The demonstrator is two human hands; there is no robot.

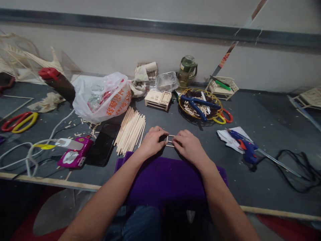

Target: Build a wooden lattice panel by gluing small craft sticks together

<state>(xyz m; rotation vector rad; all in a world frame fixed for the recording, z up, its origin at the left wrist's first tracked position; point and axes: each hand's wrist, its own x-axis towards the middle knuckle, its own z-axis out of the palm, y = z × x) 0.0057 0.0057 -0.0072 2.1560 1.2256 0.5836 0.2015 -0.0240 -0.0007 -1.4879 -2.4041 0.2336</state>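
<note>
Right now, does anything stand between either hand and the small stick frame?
Nothing visible does: the left hand and right hand touch the stick frame from opposite sides; the loose sticks lie left of both.

- one left hand (153,141), one right hand (187,144)
- one held stick frame (170,141)
- one glue gun (244,144)
- two pairs of scissors (23,121)
- one phone (103,144)
- one red-lidded bottle (60,83)
- one wire basket (190,115)
- piled sticks (130,130), too many to count

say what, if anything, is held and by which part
A small pale rectangular wooden-stick frame: the left hand grips its left end, the right hand its right end.
</note>
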